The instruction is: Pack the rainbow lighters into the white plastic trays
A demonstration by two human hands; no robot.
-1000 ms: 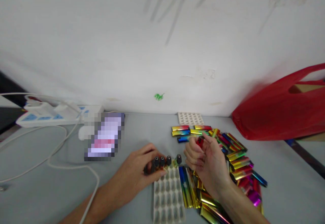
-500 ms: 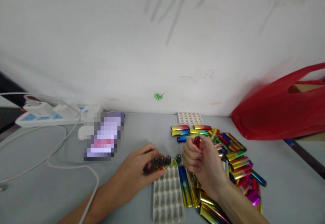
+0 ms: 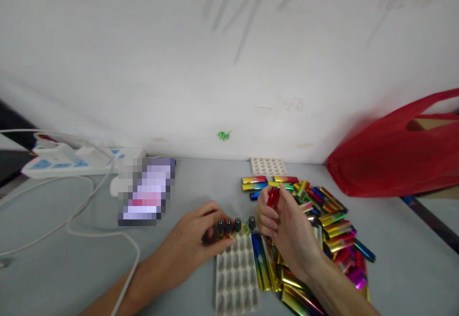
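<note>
Left hand point(image 3: 196, 232): curled round the left end of the row of dark-capped tubes point(image 3: 237, 225), thumb in front, fingers behind; inner fingers hidden, so impossible to tell whether pinching or merely touching. Probably set there to steady the row.
Right hand point(image 3: 287, 225): folded, thumb and forefinger pinching one red piece point(image 3: 273, 197), remaining fingers tucked toward the palm.
Red piece: raised near the tubes, to their right and farther back, one end up; perhaps pinched high to keep that end in sight.
Dark-capped tubes: four caps counted, three close together at the left, one a little apart at the right; upright at the far end of the tray, likely for easy reach. Seating in cells too hidden to tell.
Tray point(image 3: 236, 272): one, grey-white, lengthwise between both forearms, probably central to suit either side.
Metallic cases point(image 3: 339, 230): heaped at right, beside and beneath the right forearm, presumably for quick picking; dozens, too overlapped for an exact count.
Desk point(image 3: 208, 182): grey, also bearing one small tray point(image 3: 268, 166), one pixelated phone point(image 3: 147, 191) and one power strip point(image 3: 68, 167).
Red bag point(image 3: 394, 153): one, at far right.
</note>
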